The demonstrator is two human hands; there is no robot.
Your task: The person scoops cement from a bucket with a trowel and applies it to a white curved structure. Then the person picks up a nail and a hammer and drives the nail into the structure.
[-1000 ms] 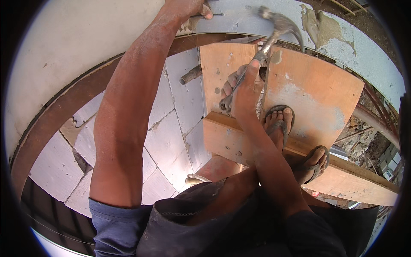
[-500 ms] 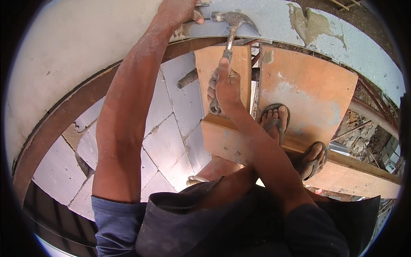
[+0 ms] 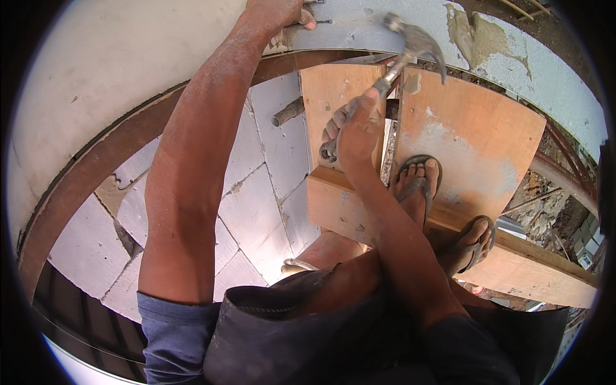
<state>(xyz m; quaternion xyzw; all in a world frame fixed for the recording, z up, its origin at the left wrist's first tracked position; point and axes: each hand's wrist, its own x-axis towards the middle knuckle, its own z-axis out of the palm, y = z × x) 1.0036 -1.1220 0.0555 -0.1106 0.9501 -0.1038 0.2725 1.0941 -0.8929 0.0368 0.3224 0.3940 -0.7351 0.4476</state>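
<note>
My right hand (image 3: 355,125) is wrapped round the grip of a claw hammer (image 3: 410,45). The hammer head is smeared by motion and stands to the right of a nail, apart from it, over the grey block wall face. At the top edge my left hand (image 3: 282,14) is closed, thumb and finger pinching a thin dark nail (image 3: 319,23). The nail lies sideways, its head end pointing right toward the hammer. Part of the left hand is cut off by the frame. A small metal piece (image 3: 314,2) shows just above the nail, mostly out of view.
My sandalled feet (image 3: 417,183) stand on wooden boards (image 3: 468,122). Between boards and wall run gaps and rusty pipes (image 3: 564,173). A stub of pipe (image 3: 287,112) juts out near the block wall (image 3: 256,205) at left. Patches of mortar (image 3: 491,42) mark the upper wall.
The hammer has swung to the right, away from the nail, its head tilting right. My left hand keeps its pinch, and more of the nail shows. The view has shifted slightly.
</note>
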